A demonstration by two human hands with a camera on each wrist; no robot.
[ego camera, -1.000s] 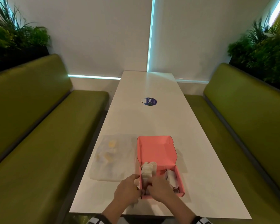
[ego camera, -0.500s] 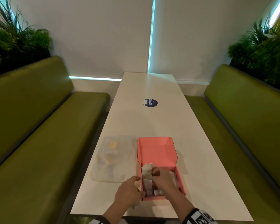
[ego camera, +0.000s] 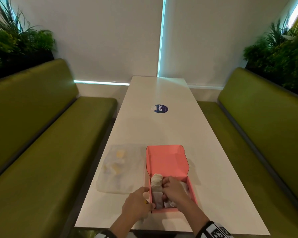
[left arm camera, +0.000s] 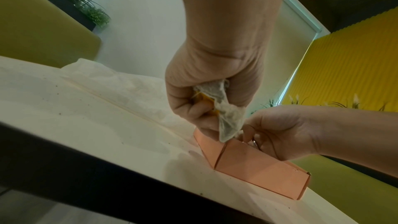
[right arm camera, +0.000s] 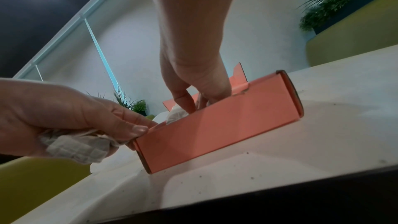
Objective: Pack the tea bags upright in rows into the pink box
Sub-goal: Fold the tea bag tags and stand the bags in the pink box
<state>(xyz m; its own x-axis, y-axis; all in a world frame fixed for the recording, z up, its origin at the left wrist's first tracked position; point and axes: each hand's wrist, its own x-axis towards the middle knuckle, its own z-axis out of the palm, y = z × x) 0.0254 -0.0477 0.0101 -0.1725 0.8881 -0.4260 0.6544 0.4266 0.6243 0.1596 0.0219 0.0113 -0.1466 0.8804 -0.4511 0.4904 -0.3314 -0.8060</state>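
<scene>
The pink box sits near the table's front edge, its lid open and leaning back. A row of tea bags stands along its left wall, with more under my right hand. That hand reaches down into the box; its curled fingertips are hidden behind the wall, beside a white tea bag. My left hand rests against the box's near left corner. It grips a bunch of tea bags with a yellow tag, and its thumb touches the box edge.
A clear plastic bag with a few tea bags lies flat left of the box. A round blue sticker is farther up the white table. Green benches run along both sides.
My right hand has moved from the box's near edge forward and down into the box. My left hand has stayed at the near left corner with its tea bags.
</scene>
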